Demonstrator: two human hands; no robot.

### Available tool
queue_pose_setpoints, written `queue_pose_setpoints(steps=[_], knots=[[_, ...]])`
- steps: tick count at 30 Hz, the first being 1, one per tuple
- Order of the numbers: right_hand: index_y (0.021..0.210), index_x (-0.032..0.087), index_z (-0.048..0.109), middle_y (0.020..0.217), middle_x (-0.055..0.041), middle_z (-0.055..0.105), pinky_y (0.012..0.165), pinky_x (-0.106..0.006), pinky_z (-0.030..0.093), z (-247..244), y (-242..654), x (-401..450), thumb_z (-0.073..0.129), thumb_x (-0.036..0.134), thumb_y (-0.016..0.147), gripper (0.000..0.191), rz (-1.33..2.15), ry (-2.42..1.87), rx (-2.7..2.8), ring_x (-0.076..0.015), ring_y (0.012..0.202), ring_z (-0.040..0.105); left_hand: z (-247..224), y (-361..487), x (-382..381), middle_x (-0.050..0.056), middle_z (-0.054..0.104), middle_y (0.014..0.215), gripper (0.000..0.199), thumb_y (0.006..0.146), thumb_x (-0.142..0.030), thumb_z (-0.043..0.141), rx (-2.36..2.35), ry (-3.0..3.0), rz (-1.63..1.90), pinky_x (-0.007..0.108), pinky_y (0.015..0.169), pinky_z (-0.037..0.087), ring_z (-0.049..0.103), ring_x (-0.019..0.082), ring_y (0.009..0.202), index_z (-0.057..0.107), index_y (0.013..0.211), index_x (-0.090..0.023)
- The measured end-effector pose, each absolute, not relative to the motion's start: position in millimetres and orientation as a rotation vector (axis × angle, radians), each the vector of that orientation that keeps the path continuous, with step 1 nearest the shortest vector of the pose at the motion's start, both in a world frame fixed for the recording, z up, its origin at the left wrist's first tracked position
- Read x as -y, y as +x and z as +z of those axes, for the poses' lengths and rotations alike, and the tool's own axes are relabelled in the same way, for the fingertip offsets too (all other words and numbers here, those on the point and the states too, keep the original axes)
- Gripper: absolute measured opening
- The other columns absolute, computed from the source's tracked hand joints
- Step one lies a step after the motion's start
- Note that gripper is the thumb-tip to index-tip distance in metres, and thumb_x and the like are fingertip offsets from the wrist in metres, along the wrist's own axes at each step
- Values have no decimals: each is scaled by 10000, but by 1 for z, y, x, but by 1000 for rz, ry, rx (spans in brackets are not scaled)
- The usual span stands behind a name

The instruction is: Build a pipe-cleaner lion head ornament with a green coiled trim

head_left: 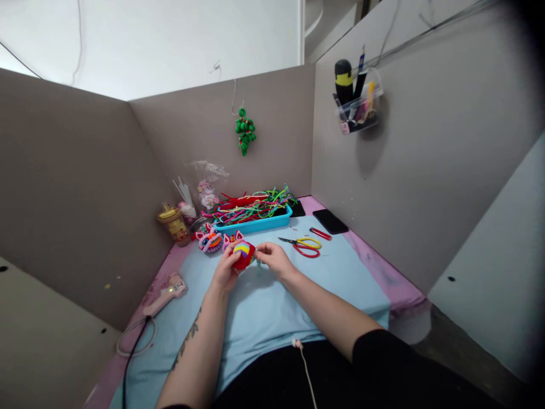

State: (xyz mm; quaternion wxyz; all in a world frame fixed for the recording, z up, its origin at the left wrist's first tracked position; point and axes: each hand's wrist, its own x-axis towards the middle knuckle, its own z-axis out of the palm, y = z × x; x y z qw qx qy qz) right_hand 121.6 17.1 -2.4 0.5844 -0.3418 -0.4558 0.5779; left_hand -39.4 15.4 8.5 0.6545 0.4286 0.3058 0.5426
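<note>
My left hand (227, 267) is closed around a small red craft piece (243, 258) with yellow, blue and purple bands, made of fuzzy stems. At its right edge, the fingers of my right hand (273, 258) are pinched together by a thin pale-green strand (259, 266) that hangs down. Just beyond my left hand sit a pink-and-orange pipe-cleaner animal head (210, 241) and a second pink piece (232, 238), partly hidden. Scissors (303, 245) with one yellow and one red handle lie to the right of my right hand, blades open.
A blue tray (255, 225) heaped with coloured pipe cleaners stands at the back. A red utility knife (320, 233) and a black phone (330, 221) lie right. At left are a pink glue gun (168, 293) with a cord and a cup (175, 226). Grey partitions (272, 125) enclose the table.
</note>
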Motion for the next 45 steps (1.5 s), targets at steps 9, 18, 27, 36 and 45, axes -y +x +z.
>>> queue_pose_setpoints(steps=[9,18,27,36,45], knots=[[658,166,642,573,29,586,563,-240,323,-1,123,-18,720,307,547,195,1348,-880,1013,-97,550,472,11,-39,-12,66,638,1047,473,689,-251,711,-671,993,1204,277,744,508,623,182,864,563,1135,-197],[655,149,630,530,30,573,503,-220,283,-3,131,-25,707,243,506,192,1670,-887,934,-79,498,454,12,-43,-14,76,630,1071,511,683,-239,706,-668,1003,1142,291,767,503,628,196,887,551,1167,-197],[637,144,578,501,18,568,493,-218,318,-4,135,-25,661,158,588,98,2046,-792,780,-91,477,484,10,-49,-17,72,636,1038,572,663,-241,699,-632,985,1078,303,765,500,634,186,842,534,1210,-212],[715,137,600,535,3,602,498,-203,350,-1,135,-25,652,126,645,87,2079,-778,738,-90,484,520,10,-51,-21,81,634,1076,573,670,-257,690,-615,944,1082,270,745,501,630,194,910,525,1214,-190],[732,140,607,593,4,626,541,-207,399,0,135,-21,708,158,632,143,2066,-673,780,-96,535,563,8,-50,-21,70,644,1052,653,685,-265,688,-635,942,1042,205,552,488,640,168,793,460,1296,-231]])
